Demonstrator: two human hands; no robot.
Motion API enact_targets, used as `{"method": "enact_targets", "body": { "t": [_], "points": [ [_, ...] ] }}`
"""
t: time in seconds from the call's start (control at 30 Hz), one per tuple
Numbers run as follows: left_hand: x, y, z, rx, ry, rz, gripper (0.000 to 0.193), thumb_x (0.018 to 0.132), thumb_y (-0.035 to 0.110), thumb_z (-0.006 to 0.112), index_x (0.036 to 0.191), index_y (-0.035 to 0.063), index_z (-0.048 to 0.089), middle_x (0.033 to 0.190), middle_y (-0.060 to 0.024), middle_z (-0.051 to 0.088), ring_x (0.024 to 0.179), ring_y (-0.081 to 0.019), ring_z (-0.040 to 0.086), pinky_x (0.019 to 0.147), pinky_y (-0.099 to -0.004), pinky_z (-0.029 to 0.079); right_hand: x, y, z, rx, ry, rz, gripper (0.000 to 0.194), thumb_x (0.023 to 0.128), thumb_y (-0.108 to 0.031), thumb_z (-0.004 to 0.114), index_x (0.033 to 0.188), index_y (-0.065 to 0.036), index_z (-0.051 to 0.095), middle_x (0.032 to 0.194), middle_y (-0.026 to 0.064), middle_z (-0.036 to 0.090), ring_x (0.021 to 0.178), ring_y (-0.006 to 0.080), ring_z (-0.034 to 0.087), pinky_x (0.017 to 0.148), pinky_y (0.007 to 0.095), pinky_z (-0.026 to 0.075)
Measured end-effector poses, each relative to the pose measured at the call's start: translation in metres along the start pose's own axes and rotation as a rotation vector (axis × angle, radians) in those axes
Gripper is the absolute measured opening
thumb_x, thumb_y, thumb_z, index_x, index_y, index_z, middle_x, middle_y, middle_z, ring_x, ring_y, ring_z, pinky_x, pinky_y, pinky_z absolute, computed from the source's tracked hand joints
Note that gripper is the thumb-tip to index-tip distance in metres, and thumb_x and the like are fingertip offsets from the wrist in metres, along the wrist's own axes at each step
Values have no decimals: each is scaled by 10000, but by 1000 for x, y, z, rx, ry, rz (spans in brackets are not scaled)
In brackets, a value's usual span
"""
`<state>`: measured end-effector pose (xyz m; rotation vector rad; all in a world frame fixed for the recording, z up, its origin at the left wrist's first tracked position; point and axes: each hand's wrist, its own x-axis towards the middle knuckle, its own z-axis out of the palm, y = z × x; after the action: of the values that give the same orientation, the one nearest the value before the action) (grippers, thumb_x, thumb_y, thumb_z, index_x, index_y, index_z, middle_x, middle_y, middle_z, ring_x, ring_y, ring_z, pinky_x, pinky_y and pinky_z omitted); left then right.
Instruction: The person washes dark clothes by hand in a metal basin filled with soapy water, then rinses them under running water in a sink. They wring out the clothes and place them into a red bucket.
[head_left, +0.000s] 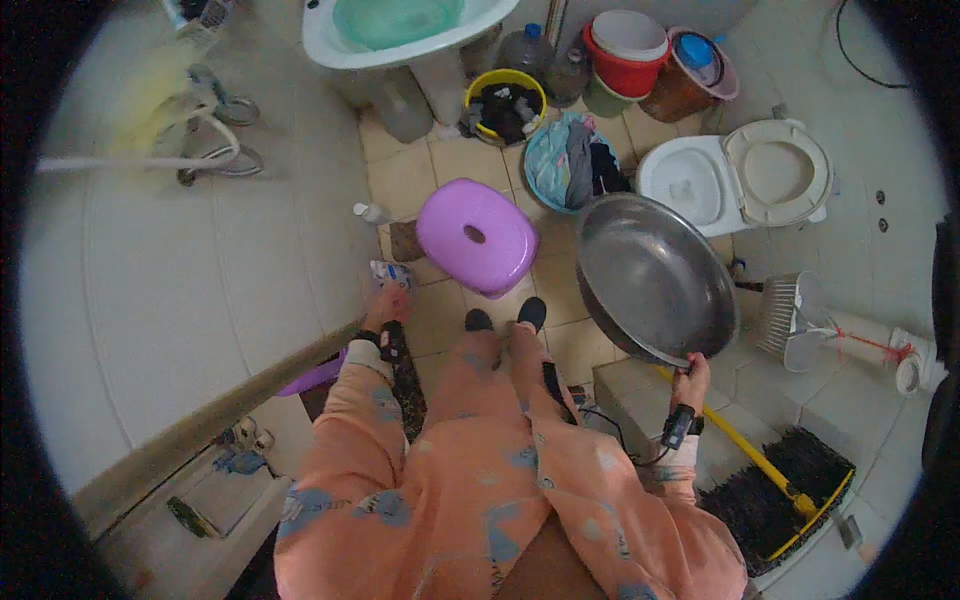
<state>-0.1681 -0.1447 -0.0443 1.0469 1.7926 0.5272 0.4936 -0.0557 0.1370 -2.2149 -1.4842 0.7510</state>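
My right hand (691, 381) grips the near rim of a large round metal basin (652, 277), which is tilted and looks bare inside. On the left, my left hand (388, 304) is at a small white and blue packet (391, 274) beside the wall and seems to hold it; the fingers are blurred. Between the hands a purple plastic stool (477, 237) with a hole in its top stands on the tiled floor. Beyond the metal basin is a light blue basin (531, 176) with clothes. A yellow-rimmed bucket (541, 94) holds dark cloth items.
A white washbasin (322, 56) and lidded buckets (630, 71) stand at the back. To the right are a toilet (686, 184), a tiled step (637, 397) and a yellow-handled broom (742, 442). A white bottle (370, 213) is near the left wall.
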Motion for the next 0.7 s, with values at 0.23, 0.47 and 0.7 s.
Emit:
{"method": "enact_targets", "body": {
  "t": [0.23,0.47,0.7],
  "points": [
    [69,-73,87,180,-46,-19,234,800,250,648,934,71,579,796,-76,574,758,-231,559,713,-409,493,-63,17,-6,294,3,266,238,807,55,485,1002,-81,493,933,-9,465,823,87,460,689,206,382],
    [150,-108,109,143,-183,-119,364,783,322,650,1014,63,538,897,-90,555,839,-243,541,769,-419,469,-160,19,10,688,18,533,211,820,26,532,978,-107,486,853,-31,480,688,54,458,606,182,388],
    [176,-122,127,245,-226,-51,496,765,394,652,1093,56,498,999,-104,536,920,-256,522,824,-429,444,-232,12,43,791,235,555,133,875,-106,585,980,-94,505,794,-42,460,659,49,443,563,181,372]
  ]
}}
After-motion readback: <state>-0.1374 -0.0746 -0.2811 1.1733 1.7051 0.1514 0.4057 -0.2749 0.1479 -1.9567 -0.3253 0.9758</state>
